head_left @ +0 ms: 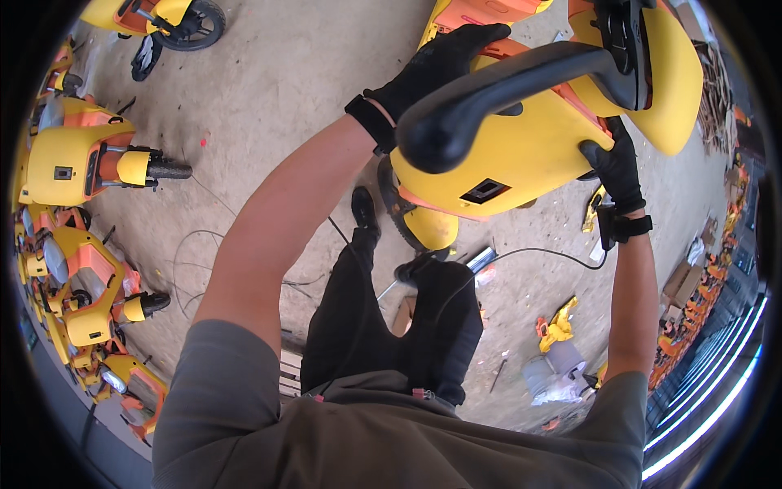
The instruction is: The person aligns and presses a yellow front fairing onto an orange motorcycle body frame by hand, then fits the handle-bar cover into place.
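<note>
A yellow scooter with orange parts stands close in front of me, its smooth yellow body panel (pixel 521 151) facing me. My left hand (pixel 444 69), in a black glove, lies on the panel's far left side. Its fingers stretch over the orange part (pixel 489 10), and a fingertip shows under the handlebar. The black handlebar (pixel 505 85) passes in front and hides some of that hand. At the panel's right edge my gloved right hand (pixel 617 167) grips, thumb on the yellow face and the other fingers partly hidden behind.
Several yellow scooters (pixel 73 163) line the left side. A black cable (pixel 538 251) runs from my right wrist. Below the scooter lie a silver-blue item (pixel 481 261), yellow scraps (pixel 559 324) and a plastic bag (pixel 554 375). Cardboard (pixel 684 281) and more scooters stand at the right.
</note>
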{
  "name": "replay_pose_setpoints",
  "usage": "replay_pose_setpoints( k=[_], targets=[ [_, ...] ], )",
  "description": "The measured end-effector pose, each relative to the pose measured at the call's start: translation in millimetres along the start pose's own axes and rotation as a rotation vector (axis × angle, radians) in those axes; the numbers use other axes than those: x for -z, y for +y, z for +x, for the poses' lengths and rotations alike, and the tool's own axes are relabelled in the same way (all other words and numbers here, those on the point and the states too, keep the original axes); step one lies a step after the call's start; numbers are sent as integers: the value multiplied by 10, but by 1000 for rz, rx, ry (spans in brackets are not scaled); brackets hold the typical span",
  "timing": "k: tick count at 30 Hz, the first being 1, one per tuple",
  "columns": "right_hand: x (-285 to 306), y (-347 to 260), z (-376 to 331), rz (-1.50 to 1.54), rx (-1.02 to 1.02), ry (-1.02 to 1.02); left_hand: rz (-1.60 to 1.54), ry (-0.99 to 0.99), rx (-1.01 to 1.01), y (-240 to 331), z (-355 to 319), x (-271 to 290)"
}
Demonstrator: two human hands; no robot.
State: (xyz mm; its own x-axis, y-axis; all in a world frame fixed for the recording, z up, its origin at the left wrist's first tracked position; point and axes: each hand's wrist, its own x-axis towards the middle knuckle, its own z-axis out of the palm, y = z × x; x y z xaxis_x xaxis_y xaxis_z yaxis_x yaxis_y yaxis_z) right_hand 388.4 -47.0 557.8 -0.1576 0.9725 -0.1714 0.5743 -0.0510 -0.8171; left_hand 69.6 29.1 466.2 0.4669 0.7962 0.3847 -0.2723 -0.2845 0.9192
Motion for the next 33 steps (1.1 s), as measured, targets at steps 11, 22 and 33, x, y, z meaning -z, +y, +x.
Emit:
replay_pose_setpoints(
  k=[11,22,33],
  targets=[
    [-35,-54,27,22,-11,-29,-301,28,152,107,-99,-20],
    [-286,-77,-92,-176,200,283,325,-221,158,502,108,89],
    [-587,-49,-240,-58,60,513,761,-286,-281,284,174,161]
  ],
)
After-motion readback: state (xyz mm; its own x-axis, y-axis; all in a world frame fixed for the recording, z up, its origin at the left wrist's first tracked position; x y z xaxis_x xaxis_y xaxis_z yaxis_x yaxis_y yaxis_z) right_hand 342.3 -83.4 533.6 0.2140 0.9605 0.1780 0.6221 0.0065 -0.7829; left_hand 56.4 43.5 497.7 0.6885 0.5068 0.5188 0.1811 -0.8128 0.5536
